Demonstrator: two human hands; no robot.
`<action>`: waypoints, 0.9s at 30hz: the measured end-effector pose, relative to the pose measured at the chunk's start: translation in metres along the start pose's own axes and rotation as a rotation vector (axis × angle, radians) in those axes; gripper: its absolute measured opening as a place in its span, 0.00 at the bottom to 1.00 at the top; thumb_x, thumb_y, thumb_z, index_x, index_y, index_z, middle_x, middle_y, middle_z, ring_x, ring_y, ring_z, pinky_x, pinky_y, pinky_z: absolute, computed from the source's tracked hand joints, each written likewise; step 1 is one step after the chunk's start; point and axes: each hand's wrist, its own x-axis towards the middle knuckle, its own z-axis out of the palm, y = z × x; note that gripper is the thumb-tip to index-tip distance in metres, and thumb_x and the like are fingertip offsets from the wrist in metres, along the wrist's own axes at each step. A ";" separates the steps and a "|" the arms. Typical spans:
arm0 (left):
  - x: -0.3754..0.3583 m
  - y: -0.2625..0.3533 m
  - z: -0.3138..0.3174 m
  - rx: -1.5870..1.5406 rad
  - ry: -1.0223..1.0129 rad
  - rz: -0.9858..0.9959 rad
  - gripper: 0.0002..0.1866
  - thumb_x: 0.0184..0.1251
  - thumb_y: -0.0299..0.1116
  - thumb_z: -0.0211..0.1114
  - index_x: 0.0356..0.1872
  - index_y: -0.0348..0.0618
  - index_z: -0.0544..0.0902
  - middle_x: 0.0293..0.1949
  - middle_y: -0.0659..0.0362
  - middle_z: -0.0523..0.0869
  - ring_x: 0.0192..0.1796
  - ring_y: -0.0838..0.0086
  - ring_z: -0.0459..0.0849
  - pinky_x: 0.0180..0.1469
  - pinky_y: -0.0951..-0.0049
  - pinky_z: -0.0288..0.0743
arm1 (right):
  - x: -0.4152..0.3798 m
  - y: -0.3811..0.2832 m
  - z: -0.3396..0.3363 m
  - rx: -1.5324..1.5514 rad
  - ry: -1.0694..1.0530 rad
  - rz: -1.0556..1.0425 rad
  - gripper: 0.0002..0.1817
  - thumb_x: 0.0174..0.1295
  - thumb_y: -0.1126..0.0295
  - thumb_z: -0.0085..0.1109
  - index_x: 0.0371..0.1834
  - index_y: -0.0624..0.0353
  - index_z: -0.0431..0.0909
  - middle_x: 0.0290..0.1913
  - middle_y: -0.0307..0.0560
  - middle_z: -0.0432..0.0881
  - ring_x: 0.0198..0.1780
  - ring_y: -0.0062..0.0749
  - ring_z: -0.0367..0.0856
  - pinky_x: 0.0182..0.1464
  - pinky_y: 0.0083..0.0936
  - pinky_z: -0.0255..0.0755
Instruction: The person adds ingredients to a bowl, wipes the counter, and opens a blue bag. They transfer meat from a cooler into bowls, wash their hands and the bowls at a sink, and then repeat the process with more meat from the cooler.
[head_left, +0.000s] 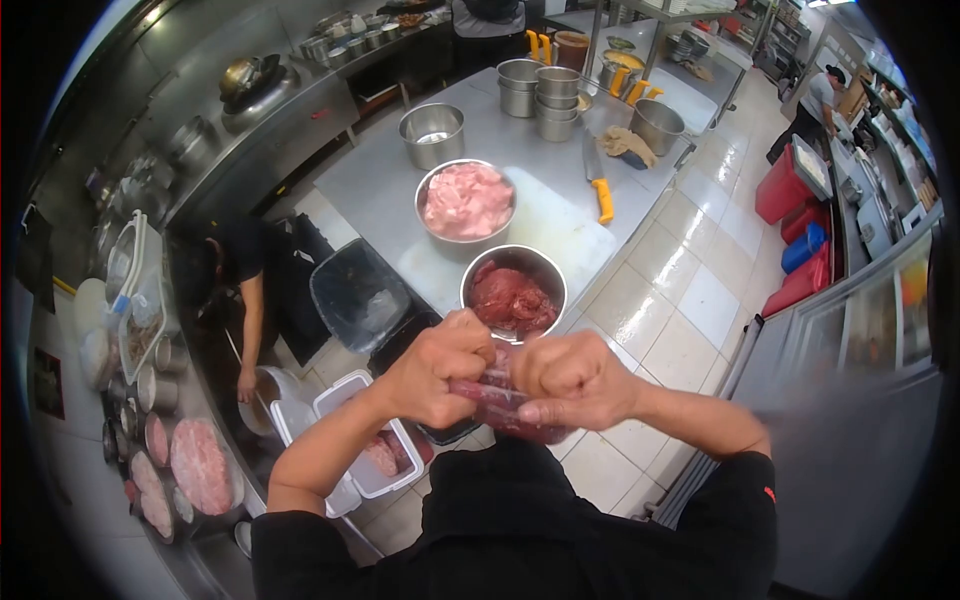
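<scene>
Close to my body, both hands grip a clear plastic bag of red meat. My left hand is closed on its left side, and my right hand is closed on the right side with the thumb pressed against it. Just beyond the hands, a steel pot holds dark red raw meat. Behind that stands another steel pot full of pale pink sliced meat. A white cutting board lies partly under these pots.
A yellow-handled knife and a tan cloth lie on the steel table. An empty pot and stacked pots stand farther back. At left, a co-worker's arm reaches into a bucket, near a white cooler with meat.
</scene>
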 end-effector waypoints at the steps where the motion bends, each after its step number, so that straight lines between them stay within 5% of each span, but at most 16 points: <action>1: -0.003 -0.004 -0.002 -0.001 -0.039 0.018 0.10 0.27 0.23 0.62 0.15 0.38 0.69 0.26 0.57 0.74 0.31 0.59 0.71 0.39 0.64 0.65 | -0.006 -0.006 -0.004 0.062 -0.061 0.142 0.26 0.53 0.76 0.66 0.09 0.59 0.54 0.16 0.40 0.65 0.22 0.32 0.66 0.28 0.31 0.60; 2: -0.005 -0.004 -0.002 -0.007 -0.038 0.017 0.10 0.27 0.23 0.62 0.15 0.38 0.69 0.26 0.57 0.74 0.31 0.59 0.71 0.39 0.64 0.65 | -0.010 -0.009 -0.005 0.126 -0.121 0.288 0.26 0.53 0.77 0.65 0.09 0.59 0.54 0.13 0.41 0.63 0.18 0.31 0.64 0.24 0.32 0.58; 3: -0.006 -0.001 -0.002 0.001 -0.053 -0.001 0.10 0.27 0.23 0.62 0.15 0.38 0.69 0.26 0.58 0.74 0.31 0.59 0.71 0.37 0.65 0.65 | -0.011 -0.006 -0.006 0.070 -0.137 0.192 0.25 0.53 0.77 0.63 0.09 0.60 0.56 0.11 0.43 0.60 0.13 0.34 0.60 0.20 0.34 0.53; 13: -0.015 -0.002 -0.013 -0.013 -0.116 -0.088 0.09 0.29 0.24 0.61 0.13 0.38 0.68 0.23 0.58 0.68 0.30 0.62 0.68 0.34 0.67 0.63 | -0.018 -0.028 -0.037 -0.559 -0.457 0.096 0.21 0.48 0.65 0.67 0.10 0.56 0.63 0.13 0.42 0.69 0.16 0.40 0.70 0.23 0.29 0.67; 20: -0.019 -0.013 -0.014 -0.019 -0.076 -0.145 0.10 0.30 0.25 0.63 0.13 0.39 0.68 0.23 0.57 0.69 0.29 0.63 0.68 0.34 0.68 0.62 | -0.037 -0.018 -0.048 -0.928 -0.613 -0.044 0.11 0.35 0.70 0.60 0.14 0.54 0.64 0.14 0.40 0.67 0.17 0.34 0.70 0.25 0.27 0.67; 22: -0.018 -0.023 -0.011 -0.020 -0.030 -0.164 0.11 0.31 0.26 0.63 0.13 0.39 0.67 0.22 0.57 0.69 0.28 0.65 0.68 0.33 0.68 0.61 | -0.035 -0.008 -0.054 -0.967 -0.485 -0.130 0.10 0.32 0.72 0.56 0.13 0.53 0.62 0.13 0.39 0.63 0.17 0.32 0.69 0.23 0.28 0.65; 24: -0.019 -0.035 -0.006 -0.166 0.084 -0.433 0.12 0.35 0.26 0.65 0.15 0.41 0.67 0.22 0.56 0.69 0.28 0.68 0.68 0.31 0.68 0.61 | -0.042 0.019 -0.056 -0.924 -0.369 -0.108 0.11 0.32 0.74 0.57 0.13 0.53 0.62 0.14 0.40 0.61 0.16 0.33 0.67 0.21 0.30 0.63; 26: -0.029 -0.064 0.005 -0.180 0.117 -0.446 0.07 0.42 0.25 0.65 0.20 0.41 0.73 0.25 0.57 0.74 0.30 0.71 0.73 0.33 0.73 0.65 | -0.041 0.047 -0.056 -1.031 0.039 -0.030 0.11 0.34 0.77 0.56 0.13 0.56 0.61 0.14 0.43 0.63 0.16 0.38 0.68 0.21 0.32 0.64; 27: -0.027 -0.073 0.014 -0.403 0.254 -0.676 0.04 0.47 0.25 0.63 0.26 0.38 0.77 0.29 0.58 0.77 0.30 0.74 0.75 0.33 0.76 0.67 | -0.037 0.063 -0.052 -1.013 0.229 0.062 0.10 0.36 0.78 0.56 0.13 0.58 0.62 0.14 0.45 0.64 0.16 0.39 0.68 0.21 0.33 0.64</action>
